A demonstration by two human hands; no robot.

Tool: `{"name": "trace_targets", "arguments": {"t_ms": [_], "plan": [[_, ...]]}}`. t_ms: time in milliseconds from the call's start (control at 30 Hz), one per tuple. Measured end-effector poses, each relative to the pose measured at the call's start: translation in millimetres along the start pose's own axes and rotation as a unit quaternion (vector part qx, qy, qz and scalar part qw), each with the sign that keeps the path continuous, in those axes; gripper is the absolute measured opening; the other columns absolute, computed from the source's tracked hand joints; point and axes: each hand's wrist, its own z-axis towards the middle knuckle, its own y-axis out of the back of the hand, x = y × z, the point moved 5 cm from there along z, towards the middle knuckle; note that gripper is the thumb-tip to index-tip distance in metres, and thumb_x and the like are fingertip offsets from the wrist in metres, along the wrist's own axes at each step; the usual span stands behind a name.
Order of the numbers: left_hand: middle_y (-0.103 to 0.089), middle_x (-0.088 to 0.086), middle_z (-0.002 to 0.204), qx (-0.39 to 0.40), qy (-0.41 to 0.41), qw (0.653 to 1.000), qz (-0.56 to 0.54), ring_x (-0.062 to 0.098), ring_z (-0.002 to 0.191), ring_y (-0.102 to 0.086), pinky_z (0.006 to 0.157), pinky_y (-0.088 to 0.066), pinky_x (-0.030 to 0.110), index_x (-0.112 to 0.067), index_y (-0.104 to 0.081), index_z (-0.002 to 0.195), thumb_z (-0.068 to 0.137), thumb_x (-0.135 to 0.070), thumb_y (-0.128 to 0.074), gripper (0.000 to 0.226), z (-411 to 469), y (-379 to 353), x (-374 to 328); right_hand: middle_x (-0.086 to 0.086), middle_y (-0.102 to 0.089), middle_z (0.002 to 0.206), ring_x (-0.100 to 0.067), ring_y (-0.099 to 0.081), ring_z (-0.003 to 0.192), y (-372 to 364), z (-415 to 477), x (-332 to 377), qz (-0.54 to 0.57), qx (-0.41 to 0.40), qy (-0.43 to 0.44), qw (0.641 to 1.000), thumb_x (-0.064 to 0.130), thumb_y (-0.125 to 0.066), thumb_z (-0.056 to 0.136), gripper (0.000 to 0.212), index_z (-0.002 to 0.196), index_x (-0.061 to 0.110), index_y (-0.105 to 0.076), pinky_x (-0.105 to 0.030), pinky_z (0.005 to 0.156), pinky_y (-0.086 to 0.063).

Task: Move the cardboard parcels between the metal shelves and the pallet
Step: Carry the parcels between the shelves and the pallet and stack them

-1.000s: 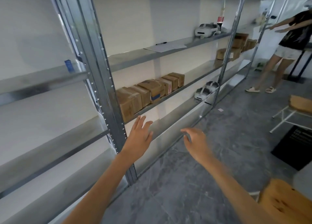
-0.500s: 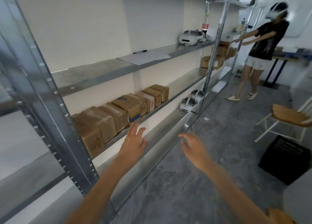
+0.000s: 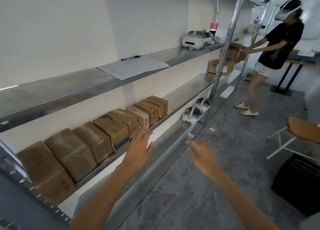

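On the middle shelf (image 3: 181,98), parcels (image 3: 114,127) sit just beyond the spread left hand (image 3: 140,146).

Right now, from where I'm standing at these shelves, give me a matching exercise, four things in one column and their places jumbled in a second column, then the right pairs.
Things
1. sheet of paper
2. row of cardboard parcels
3. black crate
4. pair of white headsets

Places
A. on the floor, far right
B. lower shelf, beside the upright post
C. upper shelf, next to a marker
D. middle shelf, just past the left hand

Pairs: 1-C, 2-D, 3-A, 4-B
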Motion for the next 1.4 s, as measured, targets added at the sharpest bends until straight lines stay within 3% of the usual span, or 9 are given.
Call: {"name": "trace_targets", "arguments": {"t_ms": [100, 200, 300, 467, 767, 933, 1067, 1167, 1400], "plan": [[-0.009, 0.005, 0.161, -0.001, 0.022, 1.0, 0.004, 0.02, 0.149, -0.001, 0.117, -0.015, 0.03, -0.013, -0.026, 0.149, 0.103, -0.025, -0.038, 0.05, 39, -15, 1, -0.008, -0.063, 0.116, -0.019, -0.057, 0.11, 2, 50, -22, 0.013, 0.016, 0.006, 1.0, 0.005, -0.049, 0.092, 0.03, 0.118, 0.01, -0.063, -0.016, 0.09, -0.036], [-0.011, 0.005, 0.16, 0.001, 0.069, 0.998, 0.004, 0.021, 0.149, -0.004, 0.118, -0.01, 0.031, -0.011, -0.02, 0.152, 0.103, -0.026, -0.037, 0.054, 79, -36, 11, -0.005, -0.063, 0.116, -0.016, -0.057, 0.107, 6, 100, -43, 0.015, 0.036, 0.034, 0.999, 0.01, -0.048, 0.094, 0.028, 0.118, 0.012, -0.062, -0.024, 0.093, -0.042], [-0.018, 0.005, 0.158, -0.005, 0.113, 0.994, 0.009, 0.022, 0.147, -0.012, 0.118, -0.019, 0.035, -0.016, -0.029, 0.147, 0.102, -0.027, -0.039, 0.048, 115, -50, 18, 0.0, -0.06, 0.115, -0.013, -0.056, 0.104, 15, 149, -64, 0.022, 0.053, 0.037, 0.998, 0.012, -0.047, 0.095, 0.029, 0.121, 0.016, -0.06, -0.032, 0.094, -0.048], [-0.027, 0.006, 0.153, -0.039, 0.15, 0.988, 0.019, 0.024, 0.145, -0.018, 0.117, -0.026, 0.04, -0.015, -0.039, 0.141, 0.101, -0.022, -0.043, 0.042, 155, -63, 18, -0.003, -0.061, 0.117, -0.015, -0.055, 0.108, 12, 221, -91, 0.017, 0.096, 0.059, 0.993, 0.012, -0.048, 0.095, 0.028, 0.12, 0.016, -0.06, -0.028, 0.095, -0.044], [-0.034, 0.004, 0.148, -0.064, 0.164, 0.983, 0.045, 0.023, 0.139, -0.029, 0.115, -0.03, 0.041, -0.019, -0.041, 0.14, 0.1, -0.013, -0.037, 0.041, 228, -84, 45, -0.002, -0.065, 0.115, -0.016, -0.06, 0.104, -37, 334, -65, 0.022, 0.142, 0.147, 0.979, 0.013, -0.05, 0.094, 0.028, 0.12, 0.014, -0.061, -0.023, 0.087, -0.045], [-0.041, 0.003, 0.142, -0.047, 0.209, 0.976, 0.026, 0.023, 0.13, -0.041, 0.109, -0.037, 0.041, -0.02, -0.042, 0.138, 0.099, -0.015, -0.043, 0.04, 286, -97, 81, -0.003, -0.065, 0.108, -0.015, -0.061, 0.091, -79, 407, -53, -0.02, 0.135, 0.165, 0.977, 0.021, -0.05, 0.095, 0.033, 0.127, 0.017, -0.053, -0.035, 0.081, -0.055], [-0.057, 0.004, 0.119, -0.044, 0.263, 0.964, 0.02, 0.025, 0.108, -0.056, 0.092, -0.048, 0.04, -0.015, -0.053, 0.126, 0.096, -0.011, -0.048, 0.031, 314, -106, 111, -0.008, -0.05, 0.129, -0.028, -0.051, 0.113, -121, 445, -45, -0.149, 0.171, 0.178, 0.958, 0.051, -0.054, 0.089, 0.058, 0.137, 0.021, -0.038, -0.042, 0.089, -0.049], [-0.058, 0.002, 0.113, -0.029, 0.274, 0.961, 0.033, 0.024, 0.107, -0.054, 0.087, -0.048, 0.036, -0.013, -0.062, 0.109, 0.094, -0.009, -0.05, 0.019, 322, -123, 127, -0.013, -0.026, 0.15, -0.037, -0.04, 0.128, -155, 466, -57, -0.192, 0.244, 0.129, 0.942, 0.067, -0.059, 0.076, 0.088, 0.144, 0.027, -0.02, -0.05, 0.1, -0.041], [-0.052, -0.002, 0.119, -0.058, 0.284, 0.952, 0.096, 0.018, 0.115, -0.045, 0.088, -0.044, 0.03, -0.015, -0.062, 0.11, 0.091, -0.009, -0.054, 0.021, 334, -128, 138, -0.012, -0.026, 0.142, -0.036, -0.044, 0.12, -182, 490, -76, -0.2, 0.324, 0.174, 0.908, 0.065, -0.063, 0.073, 0.099, 0.146, 0.03, -0.005, -0.049, 0.095, -0.045]]}}
